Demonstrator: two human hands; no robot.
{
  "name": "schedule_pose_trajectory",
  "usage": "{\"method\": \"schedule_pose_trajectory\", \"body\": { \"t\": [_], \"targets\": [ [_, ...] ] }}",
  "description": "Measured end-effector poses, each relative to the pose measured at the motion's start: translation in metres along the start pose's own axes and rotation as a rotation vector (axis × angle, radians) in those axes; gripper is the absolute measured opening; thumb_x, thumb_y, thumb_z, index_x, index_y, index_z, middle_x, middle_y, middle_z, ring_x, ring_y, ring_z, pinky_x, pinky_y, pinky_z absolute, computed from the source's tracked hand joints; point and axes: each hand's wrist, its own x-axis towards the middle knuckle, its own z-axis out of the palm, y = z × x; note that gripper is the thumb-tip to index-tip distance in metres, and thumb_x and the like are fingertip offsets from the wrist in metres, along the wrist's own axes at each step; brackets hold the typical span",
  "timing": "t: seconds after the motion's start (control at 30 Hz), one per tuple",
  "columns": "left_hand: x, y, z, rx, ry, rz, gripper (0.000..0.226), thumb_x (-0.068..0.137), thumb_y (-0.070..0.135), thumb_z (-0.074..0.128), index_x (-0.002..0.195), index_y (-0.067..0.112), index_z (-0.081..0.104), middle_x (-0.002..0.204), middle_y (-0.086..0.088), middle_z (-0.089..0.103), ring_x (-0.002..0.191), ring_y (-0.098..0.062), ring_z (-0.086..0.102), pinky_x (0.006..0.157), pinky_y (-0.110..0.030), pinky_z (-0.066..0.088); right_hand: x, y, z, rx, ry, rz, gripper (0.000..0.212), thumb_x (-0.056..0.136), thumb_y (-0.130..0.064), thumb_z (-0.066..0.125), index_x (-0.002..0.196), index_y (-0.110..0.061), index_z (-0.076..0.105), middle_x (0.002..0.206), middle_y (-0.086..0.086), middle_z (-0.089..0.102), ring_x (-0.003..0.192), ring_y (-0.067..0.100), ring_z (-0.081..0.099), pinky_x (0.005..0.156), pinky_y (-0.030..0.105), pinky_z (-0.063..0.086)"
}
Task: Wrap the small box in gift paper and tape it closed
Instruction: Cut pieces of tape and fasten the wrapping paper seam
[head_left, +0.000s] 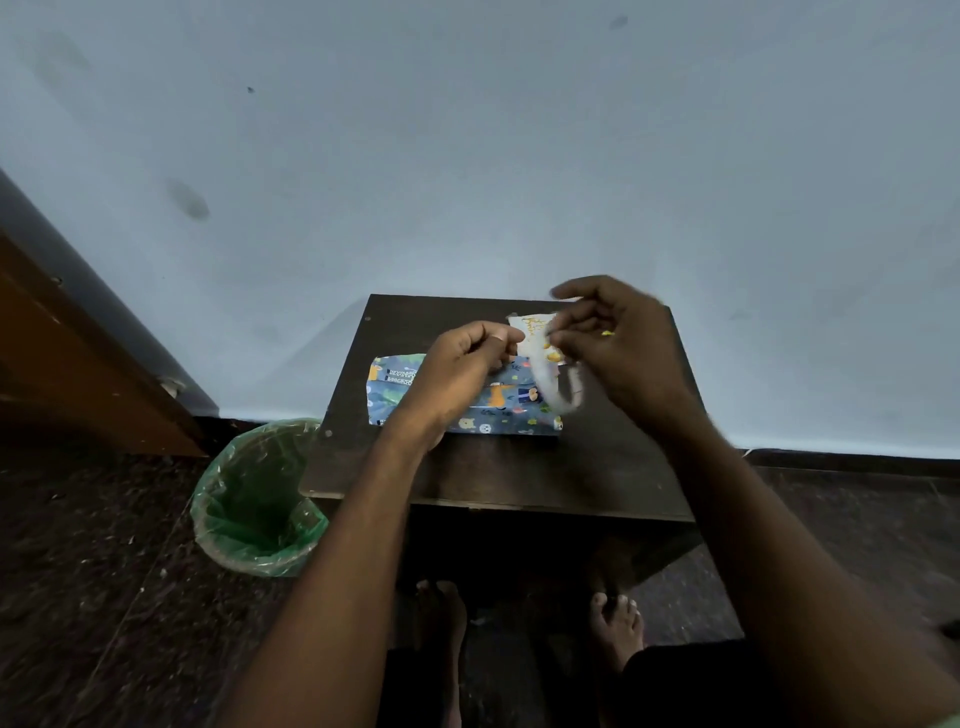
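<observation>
The box (462, 400) lies wrapped at the table's (597, 467) centre; both the left hand (462, 369) and the right hand (618, 338) pinch a sticker (535, 338) at one o'clock, apparently the last seal.

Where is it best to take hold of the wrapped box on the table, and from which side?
Grip the wrapped box by its two short ends, coming from above. It lies flat on the table with its long side across the view, and its left end is free; both hands hold a small paper slip over its right end.
</observation>
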Motion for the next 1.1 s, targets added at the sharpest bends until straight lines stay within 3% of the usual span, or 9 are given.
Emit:
{"method": "schedule_pose_trajectory", "body": {
  "t": [0.1, 0.2, 0.37, 0.57, 0.73, 0.83, 0.9, 1.0, 1.1],
  "targets": [
    [-0.001, 0.004, -0.004, -0.118, -0.031, -0.050, 0.032, 0.113, 0.019, 0.047, 0.118, 0.009, 0.078, 0.111, -0.010, 0.080, 0.104, -0.021, 0.076, 0.090, -0.028, 0.059, -0.008, 0.001, 0.034, -0.029, -0.043, -0.020, 0.053, 0.076, 0.006, 0.084, 0.123, -0.012, 0.067, 0.082, -0.002, 0.078, 0.079, 0.017, 0.074, 0.080, 0.045, 0.063],
    [-0.002, 0.006, -0.009, -0.216, -0.057, -0.074, 0.033, 0.112, 0.018, 0.048, 0.122, 0.007, 0.077, 0.117, -0.014, 0.079, 0.113, -0.030, 0.075, 0.103, -0.039, 0.058, -0.009, 0.001, 0.045, -0.013, -0.010, 0.015, 0.058, 0.076, 0.001, 0.087, 0.128, -0.015, 0.065, 0.082, -0.004, 0.077, 0.080, 0.016, 0.075, 0.082, 0.046, 0.063],
    [-0.002, 0.009, -0.016, -0.392, -0.070, -0.096, 0.029, 0.109, 0.010, 0.051, 0.118, -0.001, 0.076, 0.113, -0.011, 0.080, 0.105, -0.016, 0.075, 0.097, -0.025, 0.058, -0.006, -0.001, 0.045, 0.090, 0.057, 0.069, 0.067, 0.079, 0.000, 0.088, 0.137, -0.015, 0.056, 0.096, 0.007, 0.071, 0.079, 0.020, 0.077, 0.079, 0.043, 0.065],
    [-0.002, 0.008, -0.017, -0.393, -0.101, -0.089, 0.028, 0.104, 0.005, 0.056, 0.123, -0.006, 0.073, 0.120, -0.018, 0.078, 0.110, -0.021, 0.075, 0.098, -0.025, 0.058, -0.005, -0.004, 0.040, 0.089, 0.043, 0.000, 0.068, 0.079, 0.005, 0.085, 0.135, -0.016, 0.054, 0.100, 0.006, 0.066, 0.083, 0.016, 0.078, 0.077, 0.037, 0.064],
    [-0.003, 0.008, -0.019, -0.339, -0.125, -0.085, 0.022, 0.101, 0.000, 0.062, 0.117, -0.003, 0.076, 0.113, -0.016, 0.080, 0.104, -0.019, 0.077, 0.089, -0.021, 0.058, -0.005, 0.002, 0.039, 0.041, 0.024, -0.050, 0.059, 0.079, 0.011, 0.080, 0.127, -0.016, 0.060, 0.098, 0.001, 0.065, 0.083, 0.016, 0.077, 0.080, 0.046, 0.063],
    [-0.003, 0.008, -0.019, -0.309, -0.112, -0.095, 0.018, 0.098, 0.000, 0.067, 0.108, 0.006, 0.081, 0.108, -0.011, 0.080, 0.103, -0.019, 0.075, 0.091, -0.024, 0.059, -0.004, 0.003, 0.040, 0.026, -0.002, -0.065, 0.059, 0.079, 0.018, 0.071, 0.125, -0.019, 0.062, 0.101, 0.002, 0.065, 0.087, 0.016, 0.075, 0.074, 0.040, 0.063],
    [-0.002, 0.006, -0.019, -0.310, -0.102, -0.106, 0.018, 0.096, 0.000, 0.069, 0.102, 0.011, 0.083, 0.109, -0.013, 0.079, 0.107, -0.024, 0.071, 0.104, -0.035, 0.057, -0.004, 0.004, 0.040, 0.031, -0.031, -0.072, 0.059, 0.080, 0.018, 0.068, 0.125, -0.020, 0.061, 0.103, 0.001, 0.066, 0.090, 0.016, 0.075, 0.070, 0.032, 0.059],
    [-0.002, 0.004, -0.018, -0.331, -0.093, -0.126, 0.015, 0.096, 0.004, 0.071, 0.106, 0.008, 0.082, 0.117, -0.021, 0.077, 0.111, -0.029, 0.069, 0.114, -0.047, 0.050, -0.003, 0.004, 0.040, 0.033, -0.058, -0.092, 0.056, 0.083, 0.015, 0.068, 0.125, -0.021, 0.061, 0.105, 0.000, 0.067, 0.092, 0.016, 0.075, 0.066, 0.022, 0.052],
    [-0.001, 0.003, -0.018, -0.322, -0.087, -0.128, 0.016, 0.098, 0.008, 0.071, 0.111, 0.004, 0.080, 0.118, -0.024, 0.076, 0.111, -0.029, 0.070, 0.114, -0.047, 0.052, -0.002, 0.006, 0.040, 0.034, -0.076, -0.103, 0.056, 0.084, 0.014, 0.065, 0.127, -0.021, 0.062, 0.106, -0.001, 0.068, 0.092, 0.017, 0.073, 0.067, 0.022, 0.052]
  ]
}}
